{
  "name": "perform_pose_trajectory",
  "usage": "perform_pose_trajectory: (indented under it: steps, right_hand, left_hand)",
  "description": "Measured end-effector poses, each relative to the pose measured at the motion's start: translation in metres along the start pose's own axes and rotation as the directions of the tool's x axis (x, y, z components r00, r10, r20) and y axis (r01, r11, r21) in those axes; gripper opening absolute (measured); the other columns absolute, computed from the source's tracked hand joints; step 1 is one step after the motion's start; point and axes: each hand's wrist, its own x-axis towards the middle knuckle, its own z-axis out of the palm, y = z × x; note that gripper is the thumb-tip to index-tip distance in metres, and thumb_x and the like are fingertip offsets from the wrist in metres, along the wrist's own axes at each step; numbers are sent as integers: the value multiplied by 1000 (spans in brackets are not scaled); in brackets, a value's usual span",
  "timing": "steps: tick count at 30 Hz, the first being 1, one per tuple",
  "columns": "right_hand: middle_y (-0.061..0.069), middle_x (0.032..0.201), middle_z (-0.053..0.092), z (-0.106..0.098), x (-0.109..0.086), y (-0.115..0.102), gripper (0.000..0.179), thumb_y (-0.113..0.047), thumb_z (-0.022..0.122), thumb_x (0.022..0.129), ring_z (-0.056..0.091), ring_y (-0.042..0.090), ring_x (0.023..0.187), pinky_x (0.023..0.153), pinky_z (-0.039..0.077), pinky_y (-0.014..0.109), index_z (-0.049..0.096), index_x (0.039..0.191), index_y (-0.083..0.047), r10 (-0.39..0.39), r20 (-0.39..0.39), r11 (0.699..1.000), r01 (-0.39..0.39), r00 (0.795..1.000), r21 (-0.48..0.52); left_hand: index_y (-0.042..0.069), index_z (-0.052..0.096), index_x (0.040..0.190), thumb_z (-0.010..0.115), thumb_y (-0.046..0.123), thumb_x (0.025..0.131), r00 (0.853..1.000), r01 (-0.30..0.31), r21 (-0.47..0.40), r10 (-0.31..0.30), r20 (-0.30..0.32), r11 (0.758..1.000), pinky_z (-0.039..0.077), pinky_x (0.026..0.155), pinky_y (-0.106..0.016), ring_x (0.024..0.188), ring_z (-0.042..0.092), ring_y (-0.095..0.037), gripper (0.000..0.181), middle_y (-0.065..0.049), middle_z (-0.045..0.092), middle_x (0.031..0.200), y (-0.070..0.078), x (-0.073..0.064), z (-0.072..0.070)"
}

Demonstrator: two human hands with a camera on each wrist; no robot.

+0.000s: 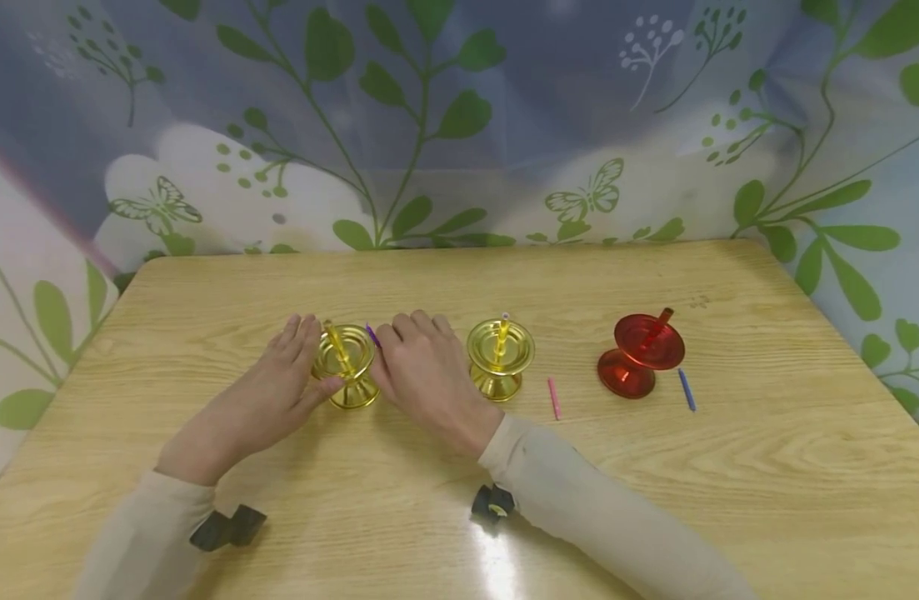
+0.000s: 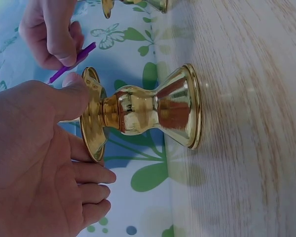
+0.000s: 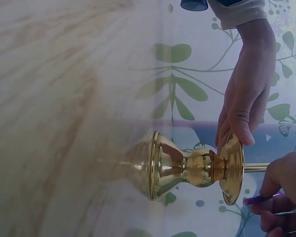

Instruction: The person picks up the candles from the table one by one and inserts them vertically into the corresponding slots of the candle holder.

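A gold candle holder (image 1: 354,392) stands upright at the left, a thin tube rising from its dish. My left hand (image 1: 279,375) holds that dish between thumb and fingers, with the thumb (image 2: 74,94) on the rim in the left wrist view. Just right of the same dish, my right hand (image 1: 429,367) pinches a thin purple stick (image 2: 71,64), like a small candle, between thumb and fingers. The stick is tilted and apart from the tube. Part of it is hidden by the right fingers in the head view.
A second gold candle holder (image 1: 496,385) stands right of my right hand, its tube tipped with white. Further right is a red candle holder (image 1: 626,375). A pink stick (image 1: 553,398) and a blue stick (image 1: 687,390) lie on the wooden table (image 1: 789,467). A leaf-patterned cloth (image 1: 541,133) hangs behind.
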Motion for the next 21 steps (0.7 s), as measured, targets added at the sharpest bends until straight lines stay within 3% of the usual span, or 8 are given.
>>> perform_pose_trajectory:
  steps: [5, 11, 16, 21]
  right_hand:
    - [2, 75, 56, 1, 2, -1, 17, -21, 61, 91, 52, 19, 73, 63, 42, 30, 67, 82, -8, -34, -37, 999, 35, 999, 26]
    - [1, 73, 55, -3, 13, 1, 14, -14, 59, 90, 52, 16, 67, 59, 41, 27, 64, 78, -7, -51, -107, 983, 69, 993, 171]
    - [1, 75, 60, -9, 26, 4, 13, -10, 59, 91, 55, 13, 68, 63, 45, 25, 67, 82, -6, -56, -148, 942, 101, 987, 319]
    - [1, 82, 63, -16, 36, 6, 11, -8, 59, 94, 58, 14, 73, 68, 45, 18, 68, 89, -4, -35, -122, 880, 88, 992, 466]
  left_hand:
    - [-12, 2, 149, 36, 51, 101, 1000, -1, -2, 1, 5, 1000, 12, 112, -62, 143, -5, -45, 86, -29, -3, 156, 0, 0, 0]
    - [-12, 2, 149, 35, 52, 101, 1000, 4, 0, -4, 8, 1000, 12, 112, -62, 143, -5, -45, 86, -29, -3, 156, 1, 0, -1]
    - [-12, 2, 149, 35, 52, 101, 1000, 8, -1, -8, 12, 1000, 12, 112, -62, 143, -5, -45, 86, -29, -3, 156, 1, 0, -2]
    - [-12, 2, 149, 34, 53, 101, 1000, 10, -8, -10, 12, 1000, 12, 112, -62, 143, -5, -46, 87, -30, -2, 156, 1, 0, -1]
